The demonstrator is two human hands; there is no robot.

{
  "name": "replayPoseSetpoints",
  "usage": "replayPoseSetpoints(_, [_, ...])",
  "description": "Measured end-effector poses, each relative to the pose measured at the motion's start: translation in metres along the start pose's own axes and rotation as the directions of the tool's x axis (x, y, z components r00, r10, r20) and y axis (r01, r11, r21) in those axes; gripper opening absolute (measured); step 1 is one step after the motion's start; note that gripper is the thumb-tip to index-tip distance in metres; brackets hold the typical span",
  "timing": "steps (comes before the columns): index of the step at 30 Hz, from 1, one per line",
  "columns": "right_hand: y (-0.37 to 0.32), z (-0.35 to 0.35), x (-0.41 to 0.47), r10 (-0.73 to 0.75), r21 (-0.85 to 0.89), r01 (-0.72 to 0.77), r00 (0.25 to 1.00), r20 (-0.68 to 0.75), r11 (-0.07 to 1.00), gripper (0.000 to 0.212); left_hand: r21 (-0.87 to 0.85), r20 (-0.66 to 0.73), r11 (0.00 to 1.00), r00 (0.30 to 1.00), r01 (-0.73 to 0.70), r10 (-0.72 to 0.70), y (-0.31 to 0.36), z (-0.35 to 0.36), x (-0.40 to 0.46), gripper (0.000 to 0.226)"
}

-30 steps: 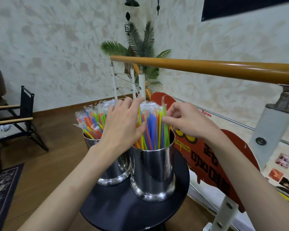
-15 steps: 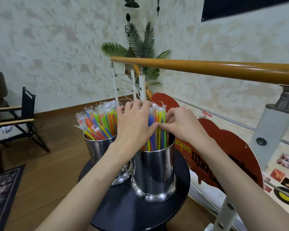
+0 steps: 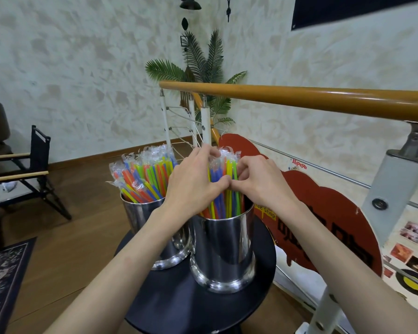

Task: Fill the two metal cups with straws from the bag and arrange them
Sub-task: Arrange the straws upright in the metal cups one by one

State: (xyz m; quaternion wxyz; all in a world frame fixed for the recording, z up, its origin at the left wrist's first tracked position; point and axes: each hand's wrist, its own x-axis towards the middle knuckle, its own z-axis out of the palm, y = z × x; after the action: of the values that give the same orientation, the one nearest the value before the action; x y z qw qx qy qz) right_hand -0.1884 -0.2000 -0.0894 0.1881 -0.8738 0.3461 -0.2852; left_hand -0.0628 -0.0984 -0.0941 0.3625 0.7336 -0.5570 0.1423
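Both hands close around one bundle of wrapped straws (image 3: 223,186) standing near-upright in the nearer metal cup (image 3: 223,249) on the round bench (image 3: 196,307). The left hand (image 3: 193,186) cups its left side, the right hand (image 3: 258,182) its right, thumbs meeting in front; the second filled cup (image 3: 133,213) stands just left.

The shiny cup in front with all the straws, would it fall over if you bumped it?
Probably not easily: the front cup has a flared base and stands flat on the round black table. It looks smooth, so it might slide instead. Its straws stick up tall, so a hard knock could tip it.
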Motion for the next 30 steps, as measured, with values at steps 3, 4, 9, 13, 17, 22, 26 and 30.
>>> replayPoseSetpoints(3, [0.003, -0.003, 0.000, 0.012, 0.061, -0.014, 0.999, 0.032, 0.998, 0.024, -0.010, -0.015, 1.000, 1.000, 0.013, -0.013, -0.002, 0.002, 0.001, 0.046])
replayPoseSetpoints(4, [0.004, -0.004, 0.000, 0.014, 0.090, -0.017, 0.999, 0.040, 0.996, 0.024, -0.009, -0.021, 1.000, 1.000, 0.012, -0.012, -0.003, 0.003, 0.002, 0.044])
replayPoseSetpoints(9, [0.007, -0.006, 0.001, 0.011, 0.146, -0.019, 0.998, 0.058, 0.989, 0.019, -0.087, 0.029, 0.996, 1.000, 0.006, -0.003, -0.008, 0.003, 0.006, 0.035])
replayPoseSetpoints(13, [0.009, -0.005, 0.002, -0.011, 0.168, 0.003, 0.999, 0.044, 0.986, 0.016, -0.170, 0.118, 0.985, 0.992, -0.022, 0.043, -0.016, -0.005, 0.011, 0.036])
replayPoseSetpoints(17, [0.011, -0.005, 0.002, -0.031, 0.179, 0.028, 0.999, 0.011, 0.983, 0.023, -0.194, 0.195, 0.981, 0.979, -0.012, 0.051, -0.018, -0.011, 0.012, 0.037])
replayPoseSetpoints(22, [0.013, -0.004, 0.004, -0.030, 0.195, 0.023, 0.999, 0.031, 0.981, 0.029, -0.188, 0.223, 0.982, 0.973, -0.019, 0.061, -0.020, -0.011, 0.012, 0.036])
replayPoseSetpoints(26, [0.015, -0.005, 0.005, -0.021, 0.256, -0.003, 0.996, 0.091, 0.967, 0.028, -0.186, 0.219, 0.982, 0.974, -0.022, 0.064, -0.021, -0.009, 0.012, 0.033])
replayPoseSetpoints(30, [0.015, -0.009, 0.004, -0.033, 0.327, -0.024, 0.985, 0.170, 0.945, 0.024, -0.197, 0.208, 0.980, 0.975, -0.033, 0.075, -0.020, -0.009, 0.011, 0.032])
